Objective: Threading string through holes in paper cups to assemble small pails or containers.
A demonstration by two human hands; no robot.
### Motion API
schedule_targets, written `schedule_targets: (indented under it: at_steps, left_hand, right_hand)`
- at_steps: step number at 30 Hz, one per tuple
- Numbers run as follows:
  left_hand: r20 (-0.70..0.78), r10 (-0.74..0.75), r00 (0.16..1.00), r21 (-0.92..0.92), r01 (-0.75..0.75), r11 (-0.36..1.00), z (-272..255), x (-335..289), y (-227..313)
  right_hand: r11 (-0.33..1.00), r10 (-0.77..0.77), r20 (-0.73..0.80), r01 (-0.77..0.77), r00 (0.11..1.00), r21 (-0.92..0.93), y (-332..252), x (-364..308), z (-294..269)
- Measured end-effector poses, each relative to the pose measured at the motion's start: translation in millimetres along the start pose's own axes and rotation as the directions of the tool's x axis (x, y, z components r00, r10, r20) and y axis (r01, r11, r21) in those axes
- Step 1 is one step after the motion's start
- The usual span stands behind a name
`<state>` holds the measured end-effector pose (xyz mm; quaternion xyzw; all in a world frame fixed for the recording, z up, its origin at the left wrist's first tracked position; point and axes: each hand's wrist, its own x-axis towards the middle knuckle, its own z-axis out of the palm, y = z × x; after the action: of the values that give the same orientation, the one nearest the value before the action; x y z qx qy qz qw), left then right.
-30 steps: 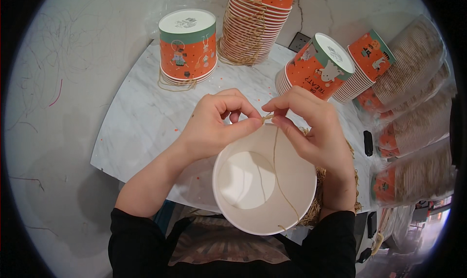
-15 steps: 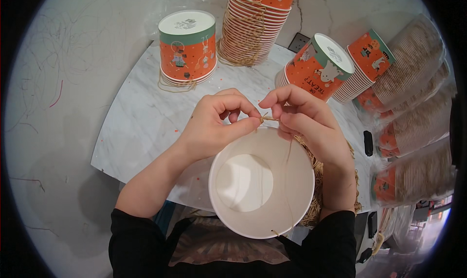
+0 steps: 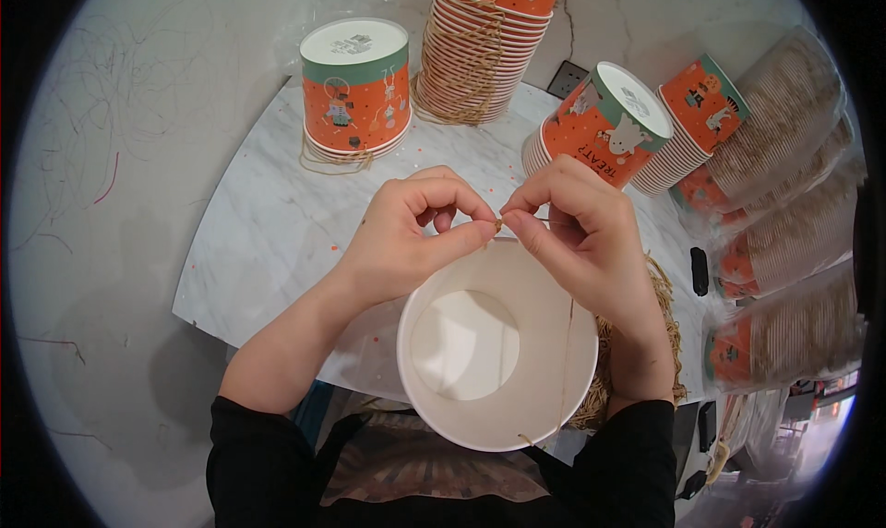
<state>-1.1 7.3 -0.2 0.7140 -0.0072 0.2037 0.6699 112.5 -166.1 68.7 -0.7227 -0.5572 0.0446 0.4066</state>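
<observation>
A white-lined paper bucket (image 3: 544, 362) is in front of me with its opening turned up toward me. At its far rim my left hand (image 3: 401, 237) pinches a small twine knot (image 3: 499, 224) between thumb and forefinger. My right hand (image 3: 586, 246) is closed in a pinch right beside that knot, holding the twine's end. From below the right hand, a thin strand of twine hangs across the inside of the bucket to a hole near its close rim, where a short tail sticks out.
A bundle of tan twine (image 3: 666, 306) lies beside my right forearm. Upside-down orange buckets (image 3: 337, 108) and a tall bucket stack (image 3: 475, 62) stand at the back of the marbled table (image 3: 258, 233). More stacks (image 3: 609, 126) and plastic-bagged bucket stacks (image 3: 780, 131) are at right.
My right fingers have come in closer to the knot, and less loose twine shows between the hands. The inside strand has shifted right. My left hand stays in place.
</observation>
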Motion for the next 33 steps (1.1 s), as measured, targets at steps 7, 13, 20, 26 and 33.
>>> schedule_targets:
  at_steps: [7, 13, 20, 26, 33]
  left_hand:
    - [-0.004, -0.001, 1.000, 0.017, 0.001, 1.000, -0.1, -0.2, -0.2]
    - [-0.011, -0.006, 1.000, 0.004, 0.006, 1.000, -0.3, 0.3, -3.3]
    - [-0.007, 0.011, 1.000, -0.048, -0.011, 0.999, 0.9, 1.3, -8.9]
    - [0.038, 0.019, 0.999, 0.013, -0.020, 1.000, -1.5, 0.7, -8.0]
    - [0.070, 0.031, 0.997, 0.013, -0.032, 0.999, -0.6, -0.1, -5.9]
  right_hand:
    - [1.000, -0.021, -0.005, 0.021, 1.000, 0.023, 4.5, -0.9, -0.5]
    - [0.994, -0.104, 0.017, 0.105, 0.994, -0.024, 5.4, -0.8, -3.5]
    - [0.987, -0.126, 0.091, 0.133, 0.988, -0.084, -0.7, -1.3, -2.1]
    - [0.980, -0.153, 0.066, 0.160, 0.986, -0.122, 5.1, -2.9, -4.9]
    - [0.995, -0.026, 0.105, 0.036, 0.994, -0.092, -1.0, -0.7, -5.5]
